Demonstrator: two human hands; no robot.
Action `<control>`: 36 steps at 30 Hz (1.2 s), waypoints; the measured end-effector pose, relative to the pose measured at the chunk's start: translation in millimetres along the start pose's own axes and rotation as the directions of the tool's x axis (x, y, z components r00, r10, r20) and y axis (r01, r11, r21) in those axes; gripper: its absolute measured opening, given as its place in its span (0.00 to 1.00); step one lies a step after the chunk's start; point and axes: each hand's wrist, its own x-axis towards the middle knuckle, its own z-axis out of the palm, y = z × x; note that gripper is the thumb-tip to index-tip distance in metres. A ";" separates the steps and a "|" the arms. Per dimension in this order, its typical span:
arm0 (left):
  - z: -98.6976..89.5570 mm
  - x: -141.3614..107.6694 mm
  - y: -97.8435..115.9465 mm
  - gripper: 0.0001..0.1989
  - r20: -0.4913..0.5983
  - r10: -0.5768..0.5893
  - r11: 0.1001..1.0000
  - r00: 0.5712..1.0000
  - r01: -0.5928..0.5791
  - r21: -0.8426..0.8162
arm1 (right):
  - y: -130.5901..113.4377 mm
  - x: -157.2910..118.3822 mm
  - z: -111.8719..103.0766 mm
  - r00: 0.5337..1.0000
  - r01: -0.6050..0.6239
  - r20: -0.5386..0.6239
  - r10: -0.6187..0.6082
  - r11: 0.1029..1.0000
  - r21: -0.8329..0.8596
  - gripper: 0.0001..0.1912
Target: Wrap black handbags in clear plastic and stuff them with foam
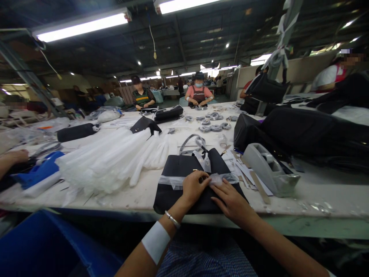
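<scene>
One bracelet (172, 219) rings the left wrist. One black bag (175, 200) lies at the table's (135, 198) near edge. The left hand (196, 187) curls at its one translucent strip (165, 180), grip unclear; the right hand (229, 198) lies open, fingertips touching it. Beyond stand one tape dispenser (266, 169) and, farther, two facing co-workers (199, 93).

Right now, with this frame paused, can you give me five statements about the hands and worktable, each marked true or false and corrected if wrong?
1. The left hand and right hand are both at the black bag. True.
2. A translucent strip runs across the black bag. True.
3. The tape dispenser stands left of the black bag. False: the tape dispenser stands to its right.
4. A bracelet circles the right wrist. False: the bracelet is on the left wrist.
5. A white pile lies on the table. True.
</scene>
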 end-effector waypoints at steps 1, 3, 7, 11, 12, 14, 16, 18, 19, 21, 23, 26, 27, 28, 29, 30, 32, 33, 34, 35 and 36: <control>0.4 0.9 0.8 0.05 0.013 -0.008 1.000 1.000 0.007 0.027 | -0.4 -0.6 -2.2 1.000 -0.003 -0.031 0.004 1.000 0.014 0.16; 1.8 2.3 2.7 0.06 0.024 -0.027 0.997 0.999 0.025 0.067 | -1.8 -1.9 -7.7 0.994 -0.028 -0.105 0.033 0.999 0.041 0.14; 5.9 4.9 4.8 0.07 0.043 -0.048 0.994 0.998 0.043 0.100 | -2.4 -1.7 -17.2 0.979 -0.057 -0.198 0.056 0.998 -0.001 0.16; 5.8 10.8 2.5 0.07 0.082 -0.061 0.994 0.995 0.053 0.096 | 5.3 0.1 -12.9 0.999 0.003 -0.036 -0.007 0.993 -0.119 0.20; 3.9 12.1 1.2 0.08 0.096 -0.050 0.996 0.994 0.043 0.077 | 7.9 -0.2 -10.6 1.000 0.002 0.004 -0.002 0.991 -0.135 0.20; -2.9 12.8 -2.2 0.10 0.095 -0.013 0.999 0.995 0.009 0.037 | 12.1 -1.2 -7.0 0.998 -0.018 0.052 0.026 0.988 -0.152 0.19; -12.6 9.6 -5.7 0.14 0.043 0.025 0.999 0.999 -0.027 0.045 | 14.5 -2.3 -5.7 0.996 -0.045 0.075 0.057 0.987 -0.152 0.19; -22.8 2.9 -8.4 0.14 -0.022 0.050 0.995 0.999 -0.048 0.085 | 15.4 -2.9 -5.9 0.994 -0.055 0.082 0.068 0.988 -0.143 0.19; -26.9 -1.0 -9.2 0.13 -0.038 0.060 0.993 0.997 -0.056 0.100 | 15.5 -3.0 -6.1 0.994 -0.059 0.084 0.071 0.988 -0.139 0.19; -31.8 -7.9 -9.7 0.11 -0.033 0.074 0.990 0.997 -0.070 0.120 | 15.8 -3.6 -5.8 0.993 -0.064 0.088 0.076 0.989 -0.132 0.20; -31.4 -11.7 -9.2 0.12 0.004 0.096 0.982 0.995 -0.095 0.164 | 16.4 -4.7 -4.5 0.993 -0.066 0.089 0.078 0.990 -0.124 0.20; -25.3 -10.2 -7.0 0.09 0.043 0.153 0.962 0.987 -0.159 0.221 | 17.2 -7.0 -2.3 0.994 -0.061 0.082 0.070 0.992 -0.111 0.21; -23.4 -8.4 -5.8 0.06 0.041 0.176 0.958 0.984 -0.180 0.223 | 17.2 -7.6 -1.9 0.995 -0.065 0.074 0.073 0.992 -0.107 0.23; -22.0 -6.5 -4.3 0.04 0.029 0.194 0.955 0.980 -0.196 0.221 | 16.9 -8.0 -1.9 0.995 -0.072 0.063 0.079 0.992 -0.100 0.25; -21.1 -4.8 -2.5 0.02 0.011 0.210 0.954 0.978 -0.207 0.219 | 16.2 -8.2 -2.2 0.995 -0.086 0.052 0.091 0.992 -0.091 0.27; -20.6 -3.5 -0.4 0.01 -0.015 0.225 0.951 0.974 -0.217 0.219 | 15.3 -8.2 -2.8 0.993 -0.107 0.040 0.111 0.991 -0.079 0.30; -19.8 -2.6 3.7 0.01 -0.074 0.258 0.945 0.963 -0.236 0.226 | 12.9 -7.7 -4.5 0.986 -0.162 0.019 0.163 0.985 -0.052 0.34; -18.9 -3.0 5.5 0.02 -0.092 0.278 0.940 0.956 -0.250 0.233 | 11.7 -7.3 -5.4 0.982 -0.188 0.014 0.189 0.981 -0.037 0.36; -17.2 -4.0 6.9 0.03 -0.091 0.299 0.932 0.950 -0.269 0.244 | 10.6 -6.9 -6.2 0.978 -0.209 0.012 0.210 0.978 -0.023 0.37; -14.9 -5.3 7.9 0.03 -0.068 0.319 0.921 0.945 -0.293 0.258 | 9.6 -6.5 -7.0 0.974 -0.225 0.011 0.225 0.974 -0.009 0.37; -12.0 -6.9 8.4 0.04 -0.029 0.336 0.908 0.941 -0.315 0.278 | 8.8 -6.3 -7.6 0.972 -0.235 0.010 0.235 0.972 0.004 0.38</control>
